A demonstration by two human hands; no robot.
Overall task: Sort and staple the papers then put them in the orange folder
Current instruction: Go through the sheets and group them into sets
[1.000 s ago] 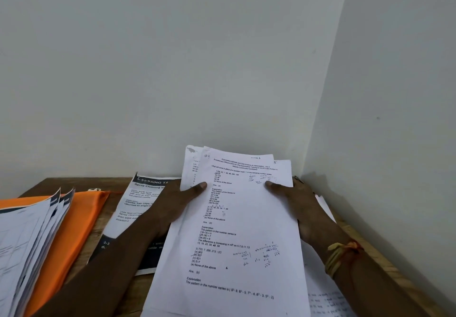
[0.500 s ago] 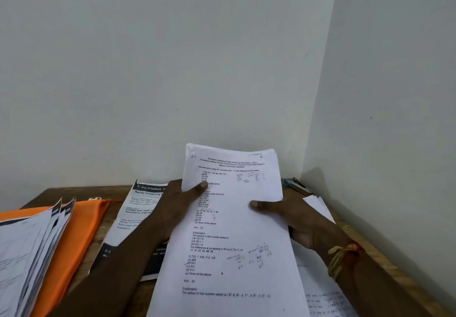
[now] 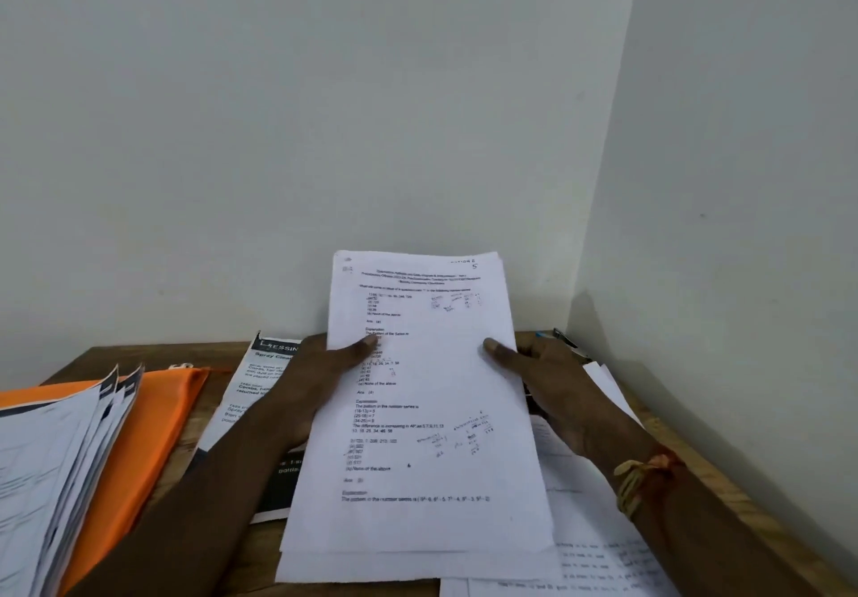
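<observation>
pinching papers (image 3: 432,411) with left hand (image 3: 320,378) and right hand (image 3: 552,378), thumbs pressed on front, fingers hidden behind. no staple seen. noted folder (image 3: 153,415) well left of left fingers. stapling, filing outstanding.

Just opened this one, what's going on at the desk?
A person holds a stack of papers over the wooden desk, left hand gripping its left edge, right hand its right edge, thumbs on the front page. The orange folder lies at the left, another pile of sheets lying over it. The held stack is not yet in the folder.
</observation>
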